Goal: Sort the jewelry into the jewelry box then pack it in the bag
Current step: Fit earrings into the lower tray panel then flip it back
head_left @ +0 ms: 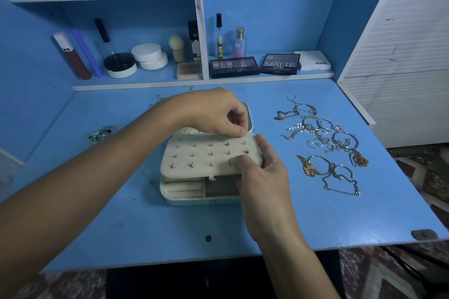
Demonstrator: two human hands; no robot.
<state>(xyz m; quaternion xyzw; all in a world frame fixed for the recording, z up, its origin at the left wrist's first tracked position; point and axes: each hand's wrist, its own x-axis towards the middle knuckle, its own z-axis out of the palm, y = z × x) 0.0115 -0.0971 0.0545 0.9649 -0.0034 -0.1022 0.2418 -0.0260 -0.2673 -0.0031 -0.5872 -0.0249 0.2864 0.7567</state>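
A blue table [121,213] fills the view, backed by a low shelf [170,81] carrying cosmetics, among them two eyeshadow palettes [255,67] and a small perfume bottle [239,42]. At the table's centre sits the jewelry box [194,198], pale green outside and cream within, its lower compartments open toward the camera. Above those compartments a cream earring panel [206,155] is held tilted; rows of stud posts stand up from its surface. The right hand [264,177] grips the panel's right edge, thumb curled onto its top face and fingers wrapped beneath. The left hand [213,111] reaches in from the left over the panel's far edge, fingers curled down with thumb and fingertips pinched together at the upper right corner; whatever they hold is too small to make out. To the right of the box, well apart from it, lies a loose spread of jewelry [323,143]: chains, bangles and rings in gold and silver tones. Near the table's left edge rest a few small silver pieces [100,132].
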